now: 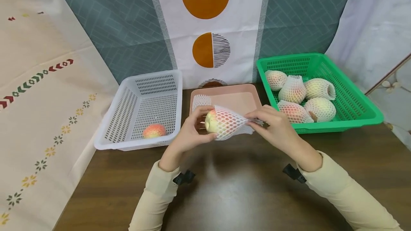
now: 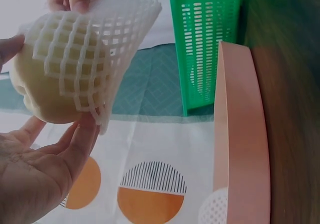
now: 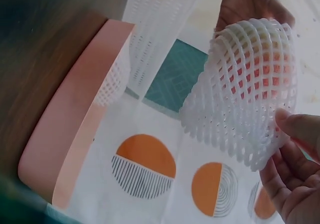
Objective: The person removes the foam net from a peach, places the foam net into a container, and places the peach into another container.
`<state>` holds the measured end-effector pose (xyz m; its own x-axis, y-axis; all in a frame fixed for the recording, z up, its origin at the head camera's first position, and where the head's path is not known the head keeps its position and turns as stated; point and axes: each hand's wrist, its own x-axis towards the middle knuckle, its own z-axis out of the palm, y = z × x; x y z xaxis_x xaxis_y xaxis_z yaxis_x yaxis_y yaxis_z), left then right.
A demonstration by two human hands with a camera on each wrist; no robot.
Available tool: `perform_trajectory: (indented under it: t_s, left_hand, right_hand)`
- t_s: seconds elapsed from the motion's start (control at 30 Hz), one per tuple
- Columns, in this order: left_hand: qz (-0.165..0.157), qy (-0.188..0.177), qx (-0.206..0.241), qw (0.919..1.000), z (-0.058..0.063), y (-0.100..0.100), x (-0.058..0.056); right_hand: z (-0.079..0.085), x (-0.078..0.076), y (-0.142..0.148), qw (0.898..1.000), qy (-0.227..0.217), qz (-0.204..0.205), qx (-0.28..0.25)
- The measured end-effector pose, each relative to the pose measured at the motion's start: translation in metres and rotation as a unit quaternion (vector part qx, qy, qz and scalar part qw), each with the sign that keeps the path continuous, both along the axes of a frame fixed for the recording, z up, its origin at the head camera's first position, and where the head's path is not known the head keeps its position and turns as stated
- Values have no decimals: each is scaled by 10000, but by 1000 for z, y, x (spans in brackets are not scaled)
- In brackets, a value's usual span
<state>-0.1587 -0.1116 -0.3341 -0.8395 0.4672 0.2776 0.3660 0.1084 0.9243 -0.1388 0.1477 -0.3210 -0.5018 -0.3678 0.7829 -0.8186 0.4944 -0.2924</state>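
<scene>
A yellow-red apple (image 1: 212, 121) is partly inside a white foam net sleeve (image 1: 229, 122), its bare end facing left. My left hand (image 1: 192, 127) grips the apple, thumb below and fingers behind it. With thumb and fingertips, my right hand (image 1: 273, 122) pinches the loose right end of the sleeve. In the left wrist view the net (image 2: 75, 58) covers the upper right of the apple (image 2: 50, 101). The right wrist view has the sleeve (image 3: 250, 88) spread wide over the fruit, with red skin showing through the mesh.
A white basket (image 1: 110, 117) on the left holds one bare apple (image 1: 155, 130). Behind my hands lies a pink tray (image 1: 237, 99) with foam nets (image 1: 201, 100). On the right, a green basket (image 1: 350, 109) contains several netted apples (image 1: 293, 90). Brown table (image 1: 218, 195) extends toward me.
</scene>
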Motion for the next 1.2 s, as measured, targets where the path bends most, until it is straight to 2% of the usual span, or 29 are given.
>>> perform_trajectory:
  t_s: [0.2,0.43,0.6,0.77,1.0,1.2]
  left_hand:
    - [52,98,73,9999,5,-11,3]
    - [-35,215,228,9995,12,-21,4]
    - [137,362,210,9990,12,-30,6]
    - [326,638,465,9963,19,-41,8]
    - [592,986,639,9913,28,-59,7]
    - [949,1027,722,9875,29,-79,7]
  right_hand:
    - [7,-2,0,9999,-77,62,37]
    - [15,-8,0,9998,-167,103,8]
    - [18,-11,-1,9991,-361,198,-29]
    - [23,-14,-3,9969,-758,186,-111]
    - [33,-16,-4,9837,-1707,-429,-355]
    - [29,-23,-5,9738,-2093,-651,-600]
